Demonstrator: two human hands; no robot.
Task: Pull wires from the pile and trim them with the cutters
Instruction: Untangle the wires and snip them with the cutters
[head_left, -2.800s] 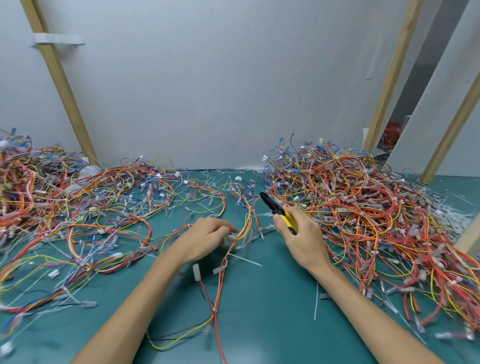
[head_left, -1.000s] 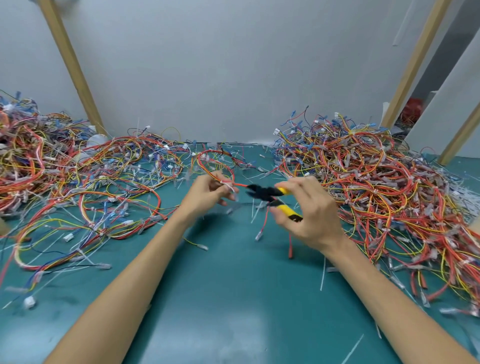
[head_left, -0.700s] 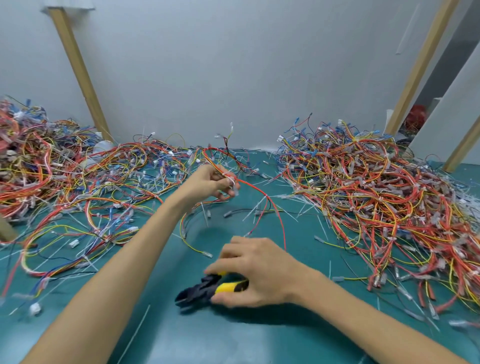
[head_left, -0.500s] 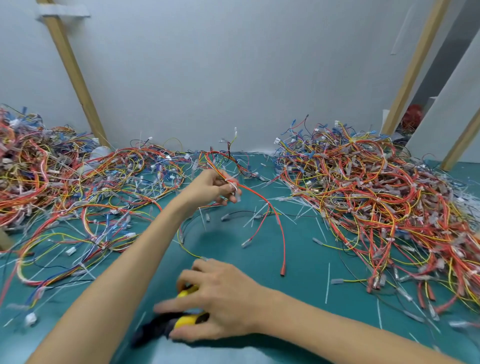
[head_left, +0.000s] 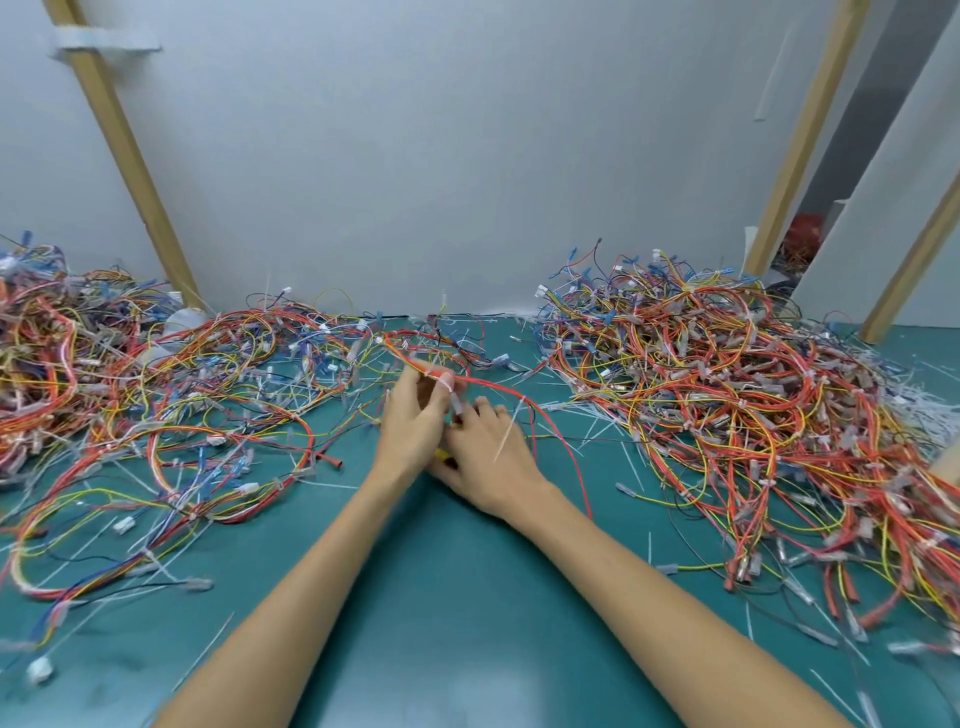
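Teal bench (head_left: 467, 623) against a pale grey wall: its surface is showing as a wide near strip between two heaps. The tangled pile of red, orange, yellow and blue wires (head_left: 727, 405) is crowding the right edge, and a looser wire spread (head_left: 156, 405) the left. At centre, the left grip (head_left: 413, 421) is pinching a white-tied red wire bundle (head_left: 488, 385). The right grip (head_left: 491, 454), touching it, is clenching mostly hidden yellow-handled cutters (head_left: 441, 453).

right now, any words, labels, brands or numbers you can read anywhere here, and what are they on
No text can be read anywhere.
White tags on the wires at the left hand: too blurred, no print shows.
Pale tape on the wooden post: looks blank.
Cutters: only a bit of yellow shows in the right hand grip; no brand visible.
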